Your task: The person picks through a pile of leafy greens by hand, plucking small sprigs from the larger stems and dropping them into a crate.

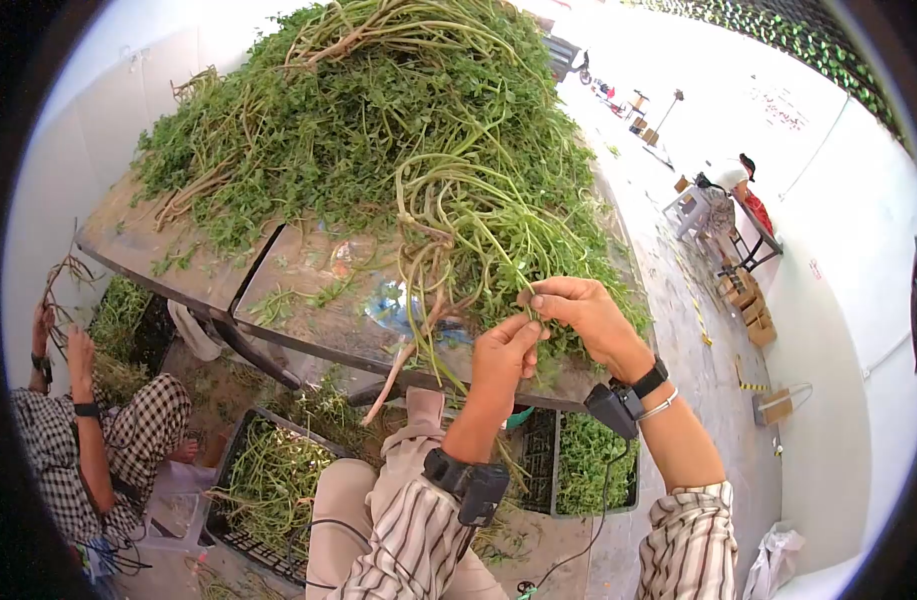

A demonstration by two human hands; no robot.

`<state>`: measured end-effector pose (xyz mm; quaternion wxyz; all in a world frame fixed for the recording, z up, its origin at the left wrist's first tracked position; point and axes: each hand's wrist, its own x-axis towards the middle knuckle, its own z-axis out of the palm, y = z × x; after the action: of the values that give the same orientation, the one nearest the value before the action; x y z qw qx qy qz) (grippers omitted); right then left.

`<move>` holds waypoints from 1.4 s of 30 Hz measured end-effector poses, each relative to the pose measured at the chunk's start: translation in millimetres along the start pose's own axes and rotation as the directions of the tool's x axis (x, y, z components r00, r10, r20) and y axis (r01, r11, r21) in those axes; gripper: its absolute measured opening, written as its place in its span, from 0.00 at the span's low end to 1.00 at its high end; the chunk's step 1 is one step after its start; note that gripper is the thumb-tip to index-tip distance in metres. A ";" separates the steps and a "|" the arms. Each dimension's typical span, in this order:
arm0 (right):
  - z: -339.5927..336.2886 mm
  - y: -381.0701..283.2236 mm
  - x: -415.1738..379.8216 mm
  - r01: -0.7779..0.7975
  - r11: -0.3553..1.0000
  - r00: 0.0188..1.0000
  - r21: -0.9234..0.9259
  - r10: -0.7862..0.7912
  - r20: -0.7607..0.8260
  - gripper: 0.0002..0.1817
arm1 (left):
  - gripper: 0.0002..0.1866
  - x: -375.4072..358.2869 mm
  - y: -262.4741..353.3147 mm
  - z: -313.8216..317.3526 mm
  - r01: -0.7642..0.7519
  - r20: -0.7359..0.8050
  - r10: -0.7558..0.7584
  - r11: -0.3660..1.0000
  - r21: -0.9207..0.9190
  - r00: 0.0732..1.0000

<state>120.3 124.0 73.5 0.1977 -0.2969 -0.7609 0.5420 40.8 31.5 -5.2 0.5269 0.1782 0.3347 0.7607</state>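
My left hand (502, 355) and my right hand (586, 312) meet just above the table's front edge, thumbs and fingers pinched together. A thin green plant stem (530, 292) runs between the fingertips of both hands; its lower part is hidden by the fingers. Right behind them lies a bunch of long-stemmed leafy greens (478, 215), its pale stems curving left and its thick brownish root ends (436, 300) pointing toward me. A large heap of the same greens (368, 130) covers most of the tabletop behind.
The brown table (308, 285) has a seam and scattered leaf bits. Below stand black crates of greens, one at left (313, 445) and one at right (633, 485). A co-worker in checked clothes (143, 420) sits at left holding a stem. Another person (723, 185) works far right. Cables hang near my wrists.
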 end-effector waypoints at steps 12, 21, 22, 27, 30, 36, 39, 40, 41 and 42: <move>3.6 6.5 7.6 -0.165 0.948 0.980 0.273 0.127 0.153 0.07 | 0.09 2.1 -8.5 -0.3 -0.308 0.034 0.314 0.893 0.329 0.949; -5.5 -0.1 17.4 0.021 0.989 1.000 -0.143 -0.018 0.023 0.11 | 0.11 6.4 -14.5 -4.7 -0.337 0.032 0.346 0.882 0.329 0.938; -11.0 -1.7 20.3 -0.001 0.991 1.000 -0.135 -0.002 -0.026 0.11 | 0.10 8.6 -14.9 -5.3 -0.390 0.040 0.401 0.857 0.336 0.915; -39.4 15.7 54.7 0.098 0.941 0.966 -0.324 -0.168 -0.197 0.12 | 0.10 0.4 -7.8 -2.1 -0.333 0.057 0.336 0.869 0.367 0.940; -44.5 13.4 73.7 -0.011 0.948 0.961 -0.317 -0.077 -0.266 0.14 | 0.09 4.0 -12.0 -0.9 -0.308 0.026 0.308 0.935 0.176 0.951; -35.2 18.6 100.1 0.047 0.758 0.951 -0.651 -0.234 -0.204 0.15 | 0.09 5.5 -8.4 -2.0 -0.214 -0.025 0.213 0.972 -0.097 0.977; -47.6 13.7 102.7 0.048 0.810 0.933 -0.585 -0.246 -0.264 0.12 | 0.08 5.3 -4.9 -4.5 -0.171 -0.078 0.159 0.971 -0.170 0.984; -52.6 8.0 99.0 0.056 0.779 0.925 -0.625 -0.276 -0.260 0.11 | 0.07 4.2 -3.9 -4.6 -0.152 -0.092 0.136 0.968 -0.198 0.986; -56.8 2.7 95.1 0.063 0.745 0.917 -0.664 -0.306 -0.257 0.11 | 0.07 2.2 -3.3 -4.2 -0.147 -0.089 0.132 0.969 -0.198 0.987; -59.7 -3.0 92.4 0.034 0.741 0.918 -0.670 -0.288 -0.271 0.11 | 0.06 1.1 -1.6 -3.1 -0.135 -0.068 0.126 0.979 -0.149 0.990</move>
<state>87.9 227.1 94.3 0.2632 -0.3724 -0.8756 0.1593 39.6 31.9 -8.7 0.4779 0.1364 0.2780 0.8220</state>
